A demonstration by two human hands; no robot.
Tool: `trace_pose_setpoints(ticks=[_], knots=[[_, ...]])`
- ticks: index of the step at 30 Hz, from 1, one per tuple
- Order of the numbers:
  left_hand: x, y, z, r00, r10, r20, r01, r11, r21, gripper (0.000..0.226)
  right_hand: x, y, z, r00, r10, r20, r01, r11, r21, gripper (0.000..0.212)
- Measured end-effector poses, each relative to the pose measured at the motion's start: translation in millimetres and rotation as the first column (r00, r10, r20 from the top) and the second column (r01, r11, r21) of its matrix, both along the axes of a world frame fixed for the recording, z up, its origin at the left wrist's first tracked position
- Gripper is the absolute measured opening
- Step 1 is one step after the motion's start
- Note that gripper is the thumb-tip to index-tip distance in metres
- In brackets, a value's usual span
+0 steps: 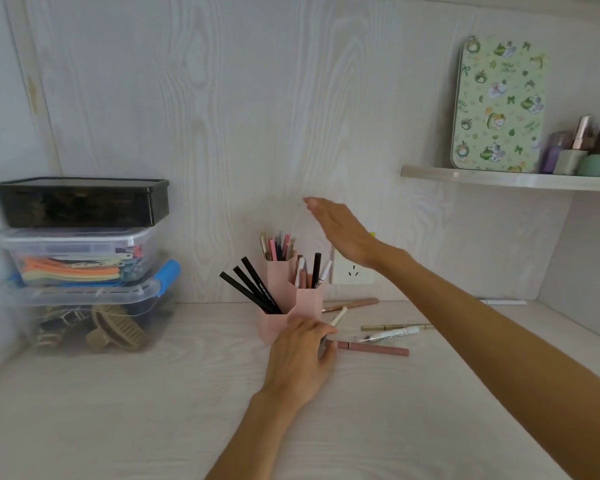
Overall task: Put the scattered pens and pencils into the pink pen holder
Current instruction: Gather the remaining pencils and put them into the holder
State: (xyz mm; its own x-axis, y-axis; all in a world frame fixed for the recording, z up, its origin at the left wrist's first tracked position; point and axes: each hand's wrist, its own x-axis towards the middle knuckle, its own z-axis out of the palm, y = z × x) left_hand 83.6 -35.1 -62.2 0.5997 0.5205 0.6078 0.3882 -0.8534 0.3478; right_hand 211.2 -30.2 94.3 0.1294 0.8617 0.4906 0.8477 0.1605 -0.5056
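Note:
The pink pen holder [307,299] stands on the desk near the back wall, with three compartments full of black, pink and white pens. My left hand [300,355] rests on the desk just in front of it, fingers pinched on a thin pen with a cream cap [338,316]. My right hand [343,230] hovers flat and empty above and to the right of the holder. On the desk to the right lie a dusty pink pen [374,348], a white pen [388,333], a gold pen [395,327] and a rose-gold pen [352,304].
Three stacked storage boxes [80,261] stand at the left, the top one black. A wall socket [352,271] sits behind the holder. A shelf [510,180] at the upper right carries a green tin and small bottles. Another white pen [503,302] lies by the back wall.

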Motion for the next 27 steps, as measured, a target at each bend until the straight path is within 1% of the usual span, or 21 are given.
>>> trace_pose_setpoints(ticks=[2,3,5,7,9,12,14,16,18,20,22,24,25,27], knots=[[3.0,-2.0,0.2,1.000,-0.019,0.002,0.019,1.000,0.022,0.028,22.1,-26.3,-11.0,0.982,-0.022,-0.185,0.038,0.996,0.081,0.041],[5.9,-4.5,1.4,0.999,-0.033,0.000,0.033,0.999,0.027,0.028,35.3,-39.8,-24.9,0.968,-0.065,-0.241,0.091,0.991,0.097,0.034],[11.3,-8.8,4.2,0.999,-0.048,0.001,0.048,0.999,0.026,0.027,57.4,-60.3,-64.3,0.950,-0.164,-0.266,0.183,0.982,0.050,0.020],[18.5,-11.9,9.4,1.000,-0.029,0.002,0.029,0.999,0.023,0.028,71.5,-74.1,-104.8,0.949,-0.191,-0.252,0.174,0.981,-0.087,0.013],[28.3,-10.6,16.3,1.000,0.000,-0.018,0.000,1.000,0.000,0.029,75.3,-82.6,-128.4,0.959,-0.155,-0.238,0.101,0.969,-0.225,0.010],[46.4,-1.4,28.5,0.998,-0.005,-0.069,-0.002,0.994,-0.108,0.029,77.8,-86.7,-134.4,0.974,-0.075,-0.212,0.002,0.945,-0.327,0.031],[57.8,6.6,36.1,0.989,-0.017,-0.150,-0.010,0.984,-0.177,0.027,83.0,-87.8,-134.2,0.978,-0.060,-0.200,-0.008,0.946,-0.324,0.035],[70.8,11.9,41.9,0.956,-0.037,-0.290,-0.021,0.981,-0.195,0.028,89.0,-88.8,-135.8,0.976,-0.074,-0.203,0.018,0.964,-0.267,0.029],[79.0,14.8,47.4,0.890,-0.046,-0.454,-0.041,0.983,-0.179,0.030,89.6,-88.4,-137.1,0.975,-0.092,-0.202,0.043,0.971,-0.233,0.024],[86.0,15.7,50.8,0.826,-0.052,-0.561,-0.055,0.984,-0.172,0.032,92.4,-88.4,-139.1,0.972,-0.087,-0.218,0.036,0.973,-0.227,0.024],[88.4,18.4,54.0,0.799,-0.014,-0.601,-0.071,0.991,-0.117,0.035,92.7,-87.6,-138.2,0.974,-0.089,-0.209,0.037,0.969,-0.244,0.025],[91.5,20.5,55.2,0.790,0.029,-0.613,-0.066,0.997,-0.038,0.040,91.1,-91.1,-134.3,0.981,-0.096,-0.166,0.052,0.966,-0.253,0.021],[92.5,21.0,54.7,0.792,0.024,-0.610,-0.056,0.998,-0.032,0.040,89.4,-93.6,-131.8,0.987,-0.096,-0.126,0.063,0.968,-0.244,0.020],[95.1,19.7,54.7,0.814,-0.016,-0.581,-0.025,0.998,-0.061,0.034,88.0,-99.0,-127.6,0.994,-0.102,-0.042,0.090,0.970,-0.225,0.027]])
